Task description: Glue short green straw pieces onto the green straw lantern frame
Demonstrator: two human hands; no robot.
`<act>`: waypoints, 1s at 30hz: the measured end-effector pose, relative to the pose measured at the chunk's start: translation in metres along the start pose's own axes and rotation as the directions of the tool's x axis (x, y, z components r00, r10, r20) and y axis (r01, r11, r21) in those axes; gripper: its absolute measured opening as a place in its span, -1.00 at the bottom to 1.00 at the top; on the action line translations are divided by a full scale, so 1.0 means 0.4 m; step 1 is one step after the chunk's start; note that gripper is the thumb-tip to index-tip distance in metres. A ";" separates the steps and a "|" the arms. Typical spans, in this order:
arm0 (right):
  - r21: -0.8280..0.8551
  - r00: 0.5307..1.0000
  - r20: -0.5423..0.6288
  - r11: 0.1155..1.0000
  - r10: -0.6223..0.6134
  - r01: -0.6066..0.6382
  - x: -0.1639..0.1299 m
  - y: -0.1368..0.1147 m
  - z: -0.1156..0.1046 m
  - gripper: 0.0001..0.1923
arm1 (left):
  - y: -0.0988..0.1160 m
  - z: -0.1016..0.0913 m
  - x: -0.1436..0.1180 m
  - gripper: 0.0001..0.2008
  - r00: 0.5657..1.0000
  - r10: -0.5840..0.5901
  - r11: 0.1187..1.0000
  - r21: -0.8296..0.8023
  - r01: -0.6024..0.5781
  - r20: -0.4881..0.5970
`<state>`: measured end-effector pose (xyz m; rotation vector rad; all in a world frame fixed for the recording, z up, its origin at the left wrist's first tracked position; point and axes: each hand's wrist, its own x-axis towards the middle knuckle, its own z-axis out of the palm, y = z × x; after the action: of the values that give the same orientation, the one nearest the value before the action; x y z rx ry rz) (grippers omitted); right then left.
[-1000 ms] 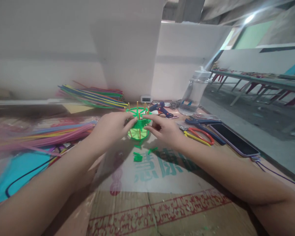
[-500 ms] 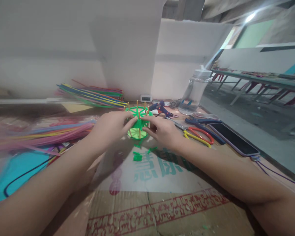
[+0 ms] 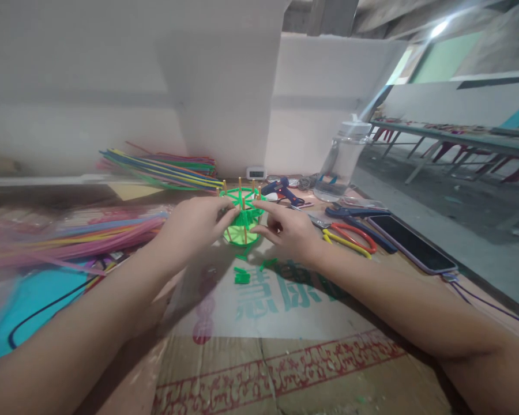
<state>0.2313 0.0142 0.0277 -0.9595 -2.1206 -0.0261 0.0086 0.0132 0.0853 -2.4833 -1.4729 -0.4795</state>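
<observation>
The small green straw basket on thin wooden uprights (image 3: 243, 219) stands on the printed cardboard sheet (image 3: 285, 323), pinched at its rim by the left hand (image 3: 194, 226) and right hand (image 3: 288, 230); it looks light and flimsy, best held by the uprights, with red-and-yellow scissors (image 3: 350, 236) to its right

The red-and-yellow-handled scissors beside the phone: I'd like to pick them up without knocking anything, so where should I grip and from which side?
Probably best to grip the red-and-yellow-handled scissors at their looped handles, coming from above on the near right. The loops lie flat on the cardboard-covered table, facing the person, while the blades point away toward the blue glue gun. The dark phone lies close on the right, so come down steeply.
</observation>
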 end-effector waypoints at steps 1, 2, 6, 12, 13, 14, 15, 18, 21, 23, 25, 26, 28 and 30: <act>0.011 1.000 -0.006 1.000 -0.013 0.013 -0.002 0.003 -0.003 -0.61 | 0.000 0.000 0.000 -0.60 1.000 0.000 1.000 0.001 0.000 0.001; 0.017 0.999 -0.009 0.999 -0.031 0.032 -0.004 0.006 -0.004 -0.67 | 0.000 0.000 0.000 -0.60 1.000 -0.001 1.000 0.000 0.001 0.000; 0.016 0.994 -0.008 0.994 -0.105 0.105 -0.005 0.012 -0.001 -0.70 | -0.001 0.002 0.000 -0.61 1.000 0.002 1.000 -0.002 -0.002 -0.006; -0.014 0.995 0.000 0.995 -0.098 0.098 -0.001 0.006 0.007 -0.68 | -0.001 0.002 -0.002 -0.62 1.000 0.009 1.000 -0.004 -0.009 -0.005; -0.008 0.996 0.002 0.995 -0.095 0.095 0.000 0.005 0.006 -0.68 | 0.000 0.002 -0.002 -0.62 1.000 0.006 1.000 -0.003 -0.006 -0.006; 0.003 0.996 -0.002 0.996 -0.092 0.092 0.000 0.004 0.004 -0.69 | 0.000 0.001 -0.002 -0.62 1.000 0.003 1.000 -0.001 -0.003 -0.005; 0.015 0.996 -0.013 0.996 -0.085 0.086 0.000 0.003 0.003 -0.69 | 0.001 0.001 -0.001 -0.62 1.000 0.002 1.000 -0.001 -0.002 -0.001; 0.028 0.997 -0.054 0.998 -0.056 0.058 -0.003 0.000 0.000 -0.73 | 0.002 -0.002 0.000 -0.62 1.000 0.004 1.000 -0.016 -0.004 0.005; 0.018 0.998 -0.035 0.998 -0.057 0.058 -0.005 0.000 -0.001 -0.77 | 0.001 -0.003 0.001 -0.62 1.000 0.004 1.000 -0.027 -0.003 0.007; 0.016 0.998 -0.001 0.998 -0.061 0.061 -0.005 0.002 -0.004 -0.77 | 0.000 -0.003 0.001 -0.61 1.000 -0.001 1.000 -0.016 0.001 0.011; 0.021 0.998 0.012 0.998 -0.055 0.055 -0.002 0.006 -0.013 -0.75 | -0.003 -0.001 0.002 -0.61 1.000 -0.001 1.000 -0.015 0.001 0.010; 0.026 0.998 0.014 0.998 -0.053 0.053 0.000 0.008 -0.018 -0.74 | -0.004 0.000 0.002 -0.62 1.000 0.000 1.000 -0.020 0.000 0.008; 0.042 0.999 0.014 0.998 -0.046 0.045 0.003 0.011 -0.031 -0.75 | -0.007 0.003 0.002 -0.62 1.000 0.002 0.999 -0.036 -0.002 0.003; 0.078 0.999 0.031 0.997 -0.021 0.019 0.004 0.011 -0.041 -0.78 | -0.010 0.004 0.002 -0.62 1.000 0.001 0.999 -0.045 -0.001 -0.003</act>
<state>0.2442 0.0129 0.0389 -0.8983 -2.1441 0.0609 0.0058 0.0165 0.0841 -2.5167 -1.4753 -0.5208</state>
